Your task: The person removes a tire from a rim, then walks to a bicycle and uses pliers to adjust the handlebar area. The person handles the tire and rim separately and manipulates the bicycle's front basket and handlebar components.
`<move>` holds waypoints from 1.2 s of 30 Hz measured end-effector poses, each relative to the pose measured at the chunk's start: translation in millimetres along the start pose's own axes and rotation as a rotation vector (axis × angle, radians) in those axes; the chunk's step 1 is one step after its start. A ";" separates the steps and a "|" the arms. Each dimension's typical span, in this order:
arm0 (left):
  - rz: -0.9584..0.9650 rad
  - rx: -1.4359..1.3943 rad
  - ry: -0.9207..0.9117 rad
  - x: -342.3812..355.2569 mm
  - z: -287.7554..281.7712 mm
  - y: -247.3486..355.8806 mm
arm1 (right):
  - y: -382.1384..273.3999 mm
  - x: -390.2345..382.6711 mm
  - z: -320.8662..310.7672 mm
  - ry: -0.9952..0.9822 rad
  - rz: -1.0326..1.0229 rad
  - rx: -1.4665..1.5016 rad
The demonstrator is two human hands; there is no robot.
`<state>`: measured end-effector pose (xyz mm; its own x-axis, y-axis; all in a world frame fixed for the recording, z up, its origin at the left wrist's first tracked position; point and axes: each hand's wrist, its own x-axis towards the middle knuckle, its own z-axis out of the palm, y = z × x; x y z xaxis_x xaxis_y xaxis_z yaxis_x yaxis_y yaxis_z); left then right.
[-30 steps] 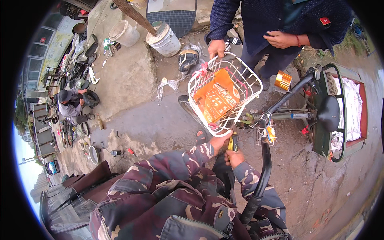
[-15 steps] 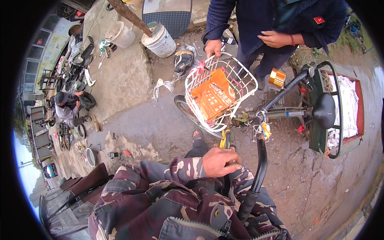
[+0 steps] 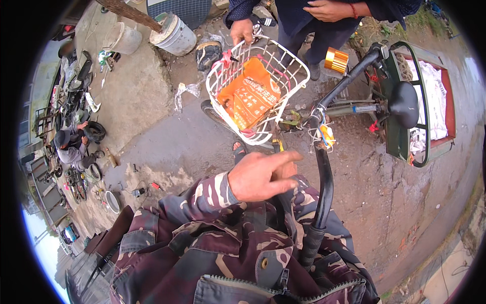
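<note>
My left hand [image 3: 253, 176] is in front of my right hand [image 3: 284, 170], index finger stretched out, holding nothing visible. My right hand is closed round a yellow-and-black tool [image 3: 278, 145], partly hidden behind the left. Just beyond them, a white wire basket [image 3: 298, 86] on a bicycle holds an orange bag [image 3: 253, 96]; another person's hand [image 3: 241, 31] grips its far rim. Beside my hands rises the black handlebar [image 3: 324, 177], with wire and a small yellow item [image 3: 326, 136] at its stem.
A person in dark clothes [image 3: 293, 35] stands beyond the basket. At right are a saddle [image 3: 402, 104] and green-framed cargo box [image 3: 450, 111] with white sacks. Left, a crouching person [image 3: 71, 149] handles a tyre [image 3: 94, 131] among scattered parts. Buckets [image 3: 174, 38] stand behind.
My left hand has left the basket's lower rim and come back over my right hand, its index finger now extended. The scene has shifted up and left in view.
</note>
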<state>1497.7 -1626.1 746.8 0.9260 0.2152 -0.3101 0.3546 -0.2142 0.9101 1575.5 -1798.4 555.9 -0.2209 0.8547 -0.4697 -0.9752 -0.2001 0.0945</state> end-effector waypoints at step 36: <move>-0.048 0.801 0.401 63.2 -73.4 -113.5 | -4.1 23.8 7.8 0.329 0.208 -0.494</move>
<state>1506.5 -1518.3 644.0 0.8463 0.5257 -0.0867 0.5148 -0.7649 0.3871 1574.2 -1773.5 551.2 -0.3136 0.5978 -0.7378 -0.7735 -0.6115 -0.1667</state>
